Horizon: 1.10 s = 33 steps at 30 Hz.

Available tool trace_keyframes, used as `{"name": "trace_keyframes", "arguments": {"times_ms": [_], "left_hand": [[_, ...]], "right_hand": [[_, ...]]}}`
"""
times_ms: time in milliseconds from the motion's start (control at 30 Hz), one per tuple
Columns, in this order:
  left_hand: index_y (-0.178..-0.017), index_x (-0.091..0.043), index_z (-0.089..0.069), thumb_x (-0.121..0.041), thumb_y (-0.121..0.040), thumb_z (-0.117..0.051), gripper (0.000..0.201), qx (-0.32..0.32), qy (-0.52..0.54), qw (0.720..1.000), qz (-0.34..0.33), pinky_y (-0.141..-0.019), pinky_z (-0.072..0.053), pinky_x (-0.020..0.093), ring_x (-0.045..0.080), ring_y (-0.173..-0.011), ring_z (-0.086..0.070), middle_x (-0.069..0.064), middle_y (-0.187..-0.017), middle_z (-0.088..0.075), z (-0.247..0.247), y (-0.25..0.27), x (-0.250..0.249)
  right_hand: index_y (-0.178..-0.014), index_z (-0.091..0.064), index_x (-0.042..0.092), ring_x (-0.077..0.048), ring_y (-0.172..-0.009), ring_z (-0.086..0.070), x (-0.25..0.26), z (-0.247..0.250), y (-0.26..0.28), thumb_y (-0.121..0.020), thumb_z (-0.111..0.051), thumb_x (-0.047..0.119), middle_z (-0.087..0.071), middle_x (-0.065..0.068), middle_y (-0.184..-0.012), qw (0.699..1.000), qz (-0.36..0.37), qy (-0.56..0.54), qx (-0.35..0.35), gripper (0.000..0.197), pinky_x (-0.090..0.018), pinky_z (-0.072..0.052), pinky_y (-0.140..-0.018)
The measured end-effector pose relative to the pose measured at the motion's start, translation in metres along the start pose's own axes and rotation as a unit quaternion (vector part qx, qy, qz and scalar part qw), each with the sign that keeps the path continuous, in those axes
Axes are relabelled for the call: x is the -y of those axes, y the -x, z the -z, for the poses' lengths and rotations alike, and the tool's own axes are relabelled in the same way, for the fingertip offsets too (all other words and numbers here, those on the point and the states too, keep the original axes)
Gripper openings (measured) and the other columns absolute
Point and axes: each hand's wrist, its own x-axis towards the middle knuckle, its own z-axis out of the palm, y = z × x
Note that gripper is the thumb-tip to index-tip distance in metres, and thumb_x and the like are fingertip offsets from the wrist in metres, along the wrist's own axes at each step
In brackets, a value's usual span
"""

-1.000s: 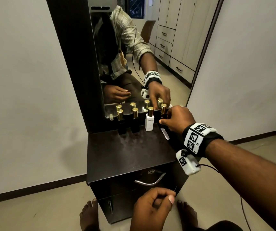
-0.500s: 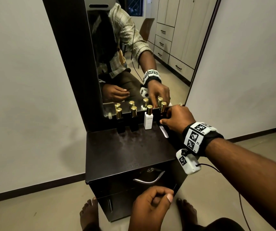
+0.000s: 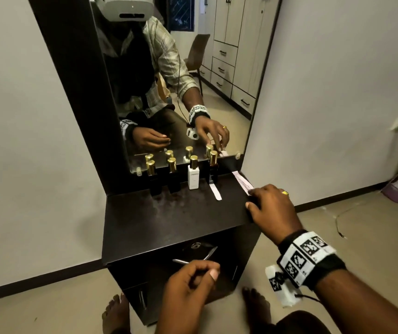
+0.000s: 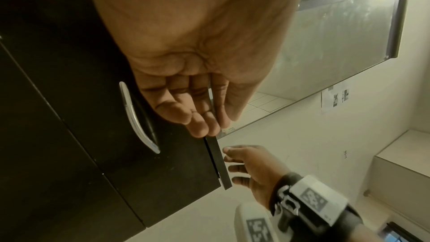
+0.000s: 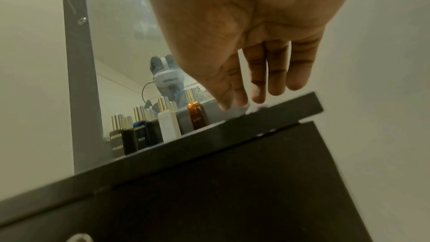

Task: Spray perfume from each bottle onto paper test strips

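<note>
Leaving the amber bottle [image 3: 213,168] it gripped a second ago, the right hand [image 3: 273,208] now presses loose fingers on a paper strip [image 3: 242,182] at the dresser top's [image 3: 169,218] right edge. Another strip [image 3: 215,192] lies before the bottles. The left hand [image 3: 188,285] stays curled, thumb to fingers; what it holds, I cannot tell.

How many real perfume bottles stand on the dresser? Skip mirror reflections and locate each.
4, in a row against the mirror: two black bottles leftmost, then the white bottle, then the amber bottle rightmost. None seems hidden.
</note>
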Motion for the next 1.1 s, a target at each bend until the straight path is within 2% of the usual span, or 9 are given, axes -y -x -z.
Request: {"name": "trace_keyframes", "arguments": {"times_ms": [133, 333, 433, 467, 567, 667, 767, 967, 1100], "left_hand": [[-0.083, -0.034, -0.077, -0.011, -0.087, -0.070, 0.024, -0.001, -0.042, 0.999, -0.017, -0.070, -0.053, 0.022, 0.011, -0.074, -0.068, -0.004, -0.081, -0.077, -0.001, 0.000, -0.004], [-0.084, -0.035, -0.076, -0.014, -0.088, -0.069, 0.022, -0.002, -0.068, 0.998, -0.016, -0.065, -0.049, 0.019, 0.011, -0.075, -0.070, -0.006, -0.082, -0.077, -0.004, -0.002, -0.009], [-0.084, -0.035, -0.076, -0.014, -0.088, -0.069, 0.022, 0.005, -0.076, 0.997, -0.012, -0.063, -0.049, 0.017, 0.009, -0.073, -0.069, -0.004, -0.082, -0.077, -0.009, -0.002, -0.010], [-0.084, -0.035, -0.076, -0.013, -0.088, -0.069, 0.023, 0.007, -0.076, 0.997, -0.010, -0.062, -0.049, 0.017, 0.008, -0.072, -0.069, -0.003, -0.081, -0.077, -0.011, -0.002, -0.010], [-0.083, -0.034, -0.076, -0.013, -0.089, -0.068, 0.023, 0.012, -0.072, 0.997, -0.004, -0.061, -0.049, 0.014, 0.009, -0.072, -0.069, -0.002, -0.081, -0.077, -0.013, -0.001, -0.011], [-0.082, -0.033, -0.076, -0.013, -0.089, -0.069, 0.023, 0.011, -0.064, 0.998, 0.002, -0.061, -0.049, 0.015, 0.011, -0.074, -0.070, -0.004, -0.081, -0.077, -0.012, -0.002, -0.008], [-0.082, -0.031, -0.077, -0.012, -0.088, -0.069, 0.022, -0.001, -0.053, 0.999, 0.004, -0.063, -0.048, 0.018, 0.014, -0.075, -0.070, -0.003, -0.082, -0.078, -0.010, -0.004, -0.005], [-0.085, -0.022, -0.077, -0.006, -0.088, -0.067, 0.019, -0.011, -0.010, 1.000, -0.007, -0.056, -0.048, 0.014, 0.014, -0.069, -0.068, 0.004, -0.082, -0.077, -0.010, -0.008, -0.007], [-0.091, -0.018, -0.075, -0.004, -0.090, -0.064, 0.018, -0.009, 0.011, 1.000, -0.008, -0.056, -0.049, 0.015, 0.015, -0.071, -0.069, 0.002, -0.082, -0.078, -0.011, -0.007, -0.006]], "right_hand": [[-0.125, -0.065, 0.020, -0.030, -0.113, -0.056, -0.007, -0.005, 0.007, -0.095, -0.057, 0.043, -0.060, -0.007, -0.126, 1.000, 0.006, 0.027, 0.008, 0.038, -0.040, -0.050, -0.097], [-0.122, -0.058, 0.017, -0.029, -0.115, -0.056, -0.005, 0.007, -0.001, -0.088, -0.073, 0.033, -0.058, -0.008, -0.126, 0.999, 0.008, -0.029, -0.039, 0.041, -0.038, -0.051, -0.092], [-0.140, -0.048, 0.015, -0.031, -0.124, -0.055, -0.002, 0.005, -0.018, -0.093, -0.065, 0.028, -0.051, -0.009, -0.141, 0.999, 0.026, -0.037, 0.007, 0.052, -0.041, -0.049, -0.101], [-0.141, -0.047, 0.014, -0.033, -0.124, -0.056, -0.001, 0.004, -0.022, -0.096, -0.061, 0.026, -0.051, -0.009, -0.141, 0.998, 0.029, -0.034, 0.033, 0.049, -0.042, -0.048, -0.100], [-0.129, -0.056, 0.010, -0.035, -0.113, -0.062, 0.005, 0.001, -0.024, -0.101, -0.051, 0.024, -0.062, -0.012, -0.127, 0.995, 0.034, 0.012, 0.090, 0.032, -0.040, -0.050, -0.091], [-0.125, -0.059, 0.012, -0.031, -0.106, -0.066, 0.006, -0.004, -0.010, -0.100, -0.048, 0.018, -0.064, -0.008, -0.125, 0.994, 0.062, 0.036, 0.081, 0.027, -0.037, -0.052, -0.084], [-0.123, -0.060, 0.015, -0.027, -0.104, -0.068, 0.006, -0.008, 0.012, -0.098, -0.048, 0.012, -0.064, -0.004, -0.124, 0.994, 0.085, 0.022, 0.060, 0.029, -0.036, -0.054, -0.084], [-0.112, -0.064, 0.013, -0.027, -0.102, -0.066, 0.004, -0.010, 0.042, -0.083, -0.061, 0.000, -0.065, -0.005, -0.112, 0.990, 0.133, 0.012, 0.042, 0.032, -0.035, -0.058, -0.086], [-0.100, -0.067, 0.011, -0.028, -0.086, -0.067, 0.003, -0.015, 0.048, -0.073, -0.074, -0.004, -0.068, -0.007, -0.096, 0.989, 0.148, 0.011, -0.011, 0.032, -0.035, -0.061, -0.071]]}}
